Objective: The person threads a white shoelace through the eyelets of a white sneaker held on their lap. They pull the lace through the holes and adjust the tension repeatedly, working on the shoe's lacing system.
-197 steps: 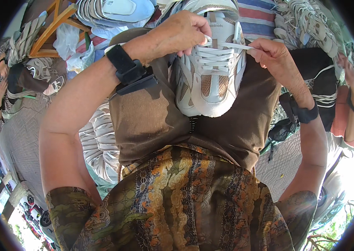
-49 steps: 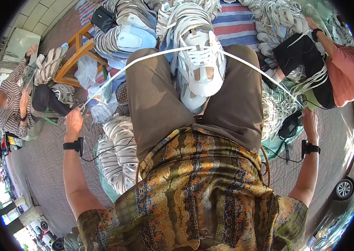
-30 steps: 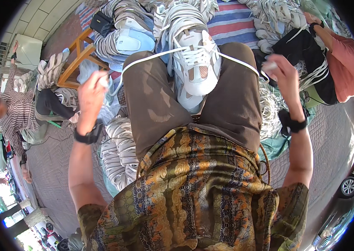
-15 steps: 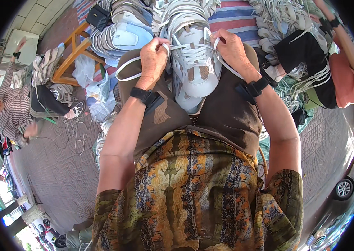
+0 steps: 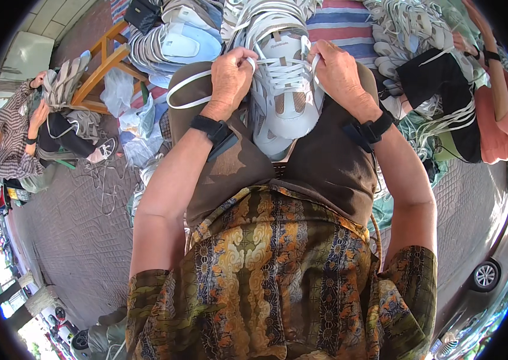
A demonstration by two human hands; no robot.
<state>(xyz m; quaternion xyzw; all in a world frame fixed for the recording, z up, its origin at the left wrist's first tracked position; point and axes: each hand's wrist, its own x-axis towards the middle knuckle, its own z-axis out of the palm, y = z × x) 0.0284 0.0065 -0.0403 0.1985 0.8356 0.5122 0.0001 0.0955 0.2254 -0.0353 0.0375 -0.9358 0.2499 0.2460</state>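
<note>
A white sneaker [image 5: 287, 99] with tan mesh panels rests toe-down between my knees on my brown trousers. My left hand [image 5: 231, 75] pinches one end of its white shoelace [image 5: 183, 99], which loops out to the left over my thigh. My right hand [image 5: 337, 69] grips the lace at the shoe's right eyelets. Both wrists wear black bands.
Piles of white sneakers [image 5: 188, 36] and loose laces lie ahead on a striped mat [image 5: 350, 18]. A wooden stool [image 5: 105, 60] stands at the left. One person in a striped top [image 5: 11, 141] sits far left; another in pink [image 5: 503, 120] works at the right. A car [image 5: 494, 264] is parked lower right.
My arms, spread wide with the lace stretched out earlier, have come in to the shoe. Both hands now hold the lace close at the eyelets.
</note>
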